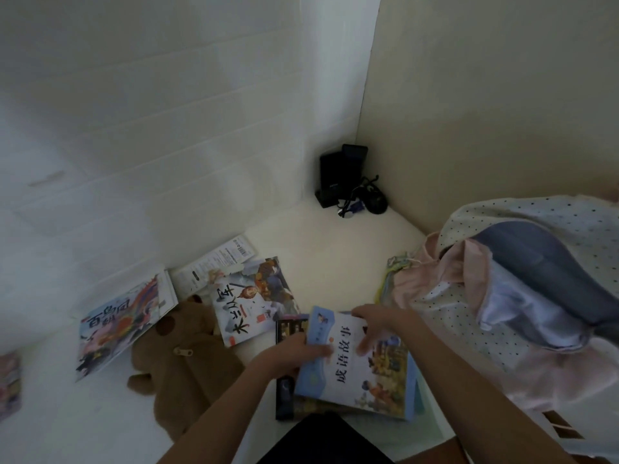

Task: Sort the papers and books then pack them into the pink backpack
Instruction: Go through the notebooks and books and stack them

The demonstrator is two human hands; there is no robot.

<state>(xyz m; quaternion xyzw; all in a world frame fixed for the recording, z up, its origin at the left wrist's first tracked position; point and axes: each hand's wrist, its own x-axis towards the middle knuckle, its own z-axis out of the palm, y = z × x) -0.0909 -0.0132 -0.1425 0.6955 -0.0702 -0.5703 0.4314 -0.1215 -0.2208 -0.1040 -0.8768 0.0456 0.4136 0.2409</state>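
White floor [335, 249], white brick wall [150, 112] meeting cream wall [485, 95] at 12 o'clock. Left hand [294, 354] curled round blue-edged picture book [355, 366], thumb on cover; right hand [371, 324] pressing spread fingers on top edge. Beneath, dark book [284, 390] mostly hidden. Pink backpack [502, 296] gaping at 3 o'clock, cut off. Two picture books [254, 303] and brown plush toy [181, 363] at 9 o'clock. Black devices [348, 182] in corner, indistinct.
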